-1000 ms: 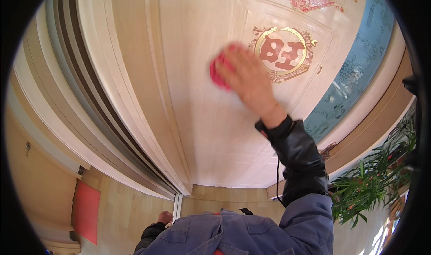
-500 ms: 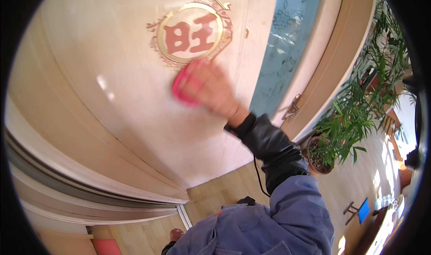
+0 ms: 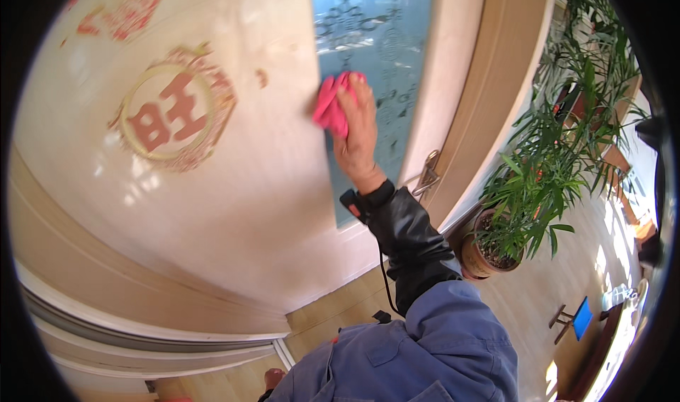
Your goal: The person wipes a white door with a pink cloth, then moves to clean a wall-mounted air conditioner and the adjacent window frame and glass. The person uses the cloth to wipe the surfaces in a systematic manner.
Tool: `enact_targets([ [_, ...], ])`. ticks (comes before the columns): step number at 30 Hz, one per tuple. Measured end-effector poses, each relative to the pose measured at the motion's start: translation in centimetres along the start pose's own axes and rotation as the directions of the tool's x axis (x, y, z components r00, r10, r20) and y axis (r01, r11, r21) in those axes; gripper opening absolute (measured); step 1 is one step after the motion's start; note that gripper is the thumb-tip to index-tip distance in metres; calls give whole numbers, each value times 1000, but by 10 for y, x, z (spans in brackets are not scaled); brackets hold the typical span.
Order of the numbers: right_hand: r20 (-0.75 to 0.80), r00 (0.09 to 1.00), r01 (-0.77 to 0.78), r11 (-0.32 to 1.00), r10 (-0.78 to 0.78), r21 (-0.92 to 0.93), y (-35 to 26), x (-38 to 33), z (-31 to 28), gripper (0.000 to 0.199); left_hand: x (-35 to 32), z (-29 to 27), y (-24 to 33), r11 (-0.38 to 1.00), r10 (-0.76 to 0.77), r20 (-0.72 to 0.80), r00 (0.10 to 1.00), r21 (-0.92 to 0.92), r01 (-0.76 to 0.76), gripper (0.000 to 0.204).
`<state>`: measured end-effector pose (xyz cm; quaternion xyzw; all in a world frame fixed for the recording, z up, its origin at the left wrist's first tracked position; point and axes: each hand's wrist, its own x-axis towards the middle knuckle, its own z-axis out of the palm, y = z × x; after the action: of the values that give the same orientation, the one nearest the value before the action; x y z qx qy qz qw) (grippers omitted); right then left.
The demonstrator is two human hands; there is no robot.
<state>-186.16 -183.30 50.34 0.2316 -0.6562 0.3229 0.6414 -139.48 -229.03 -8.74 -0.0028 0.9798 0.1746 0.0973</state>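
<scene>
My right hand [image 3: 359,133] presses a crumpled pink cloth [image 3: 333,108] against the door, at the left edge of its blue glass panel [image 3: 397,69]. The fingers are closed over the cloth, and the arm in its black sleeve reaches up from below. Left of the cloth, the pale door [image 3: 269,175] carries a round red and gold paper decoration [image 3: 170,115]. Low in the view, beside my blue clothing, a small part of my left hand [image 3: 273,378] shows; its fingers are too hidden to read.
A metal door handle [image 3: 427,174] sticks out right of the glass. Beyond the door frame stands a leafy plant in a brown pot [image 3: 482,259]. A small stool with a blue seat [image 3: 582,318] is on the floor at the lower right. Torn red paper [image 3: 138,9] clings at the upper left.
My right hand has moved the pink cloth rightward over the door, from below the round decoration to the glass panel's edge. The view has shifted right, bringing torn red paper into sight.
</scene>
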Motion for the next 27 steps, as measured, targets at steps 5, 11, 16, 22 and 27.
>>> enact_targets([
  [5,-140,955,186,895,-262,-406,107,106,-60,52,30,-8,50,948,277,31,960,152,-278,16],
  [11,-383,918,-169,975,101,-147,192,64,-107,46,34,-19,101,939,-89,134,987,-319,128,14],
  [16,-304,827,-491,871,473,18,190,-92,-119,55,41,-11,115,933,-146,167,975,-304,192,12],
  [22,-315,801,-507,856,510,96,177,-84,-108,48,26,-39,139,740,-318,244,916,-540,400,19],
  [27,102,994,-23,979,45,-204,109,-91,-73,51,18,-68,172,495,-489,368,791,-630,599,28],
])
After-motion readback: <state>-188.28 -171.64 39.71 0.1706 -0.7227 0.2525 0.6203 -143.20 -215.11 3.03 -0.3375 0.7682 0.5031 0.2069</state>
